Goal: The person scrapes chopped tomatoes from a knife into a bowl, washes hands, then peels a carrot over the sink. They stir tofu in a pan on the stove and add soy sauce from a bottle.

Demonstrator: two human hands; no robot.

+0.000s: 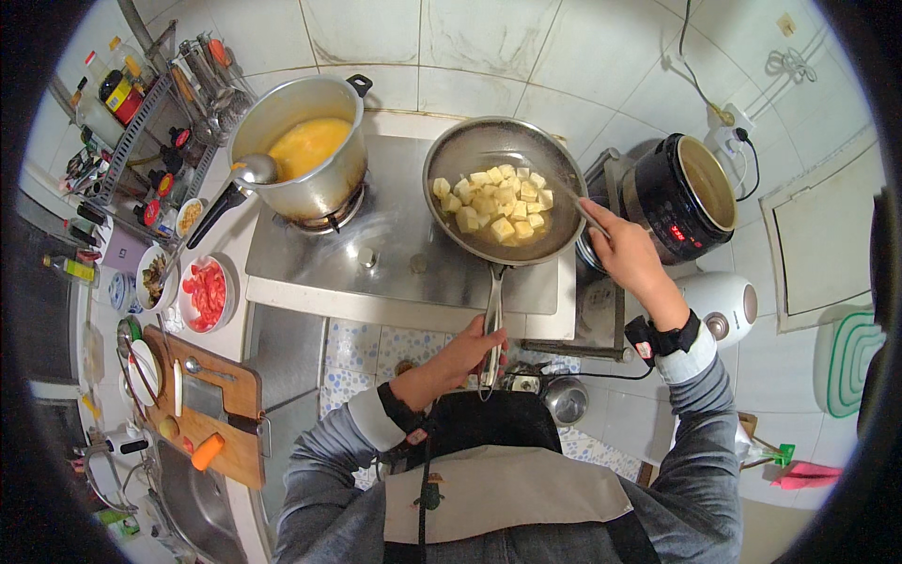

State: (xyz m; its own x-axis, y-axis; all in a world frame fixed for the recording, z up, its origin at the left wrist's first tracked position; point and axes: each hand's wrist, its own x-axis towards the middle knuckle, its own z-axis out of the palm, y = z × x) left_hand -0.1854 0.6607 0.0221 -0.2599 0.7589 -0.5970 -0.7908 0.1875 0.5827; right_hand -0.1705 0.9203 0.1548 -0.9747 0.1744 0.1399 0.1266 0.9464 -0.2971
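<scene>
My left hand [467,352] is wrapped round the metal handle [495,303] of a frying pan [467,148] at the right of the stove. Pale yellow cubes [503,202], which look like tofu, are gathered in the middle of the pan. At the pan's right rim, my right hand [625,249] grips a thin-handled utensil [570,191] that slants into the pan; I cannot make out its working end. To the left, a deep pot [352,174] on a burner contains orange-yellow liquid, and a ladle [254,171] with a black handle rests across its rim.
Left of the stove are a bowl of red chopped pieces [209,293], a bowl of dark food [155,277] and a cutting board [246,395] with a cleaver [202,397] and a carrot [208,451]. A rice cooker [672,202] stands right of the pan.
</scene>
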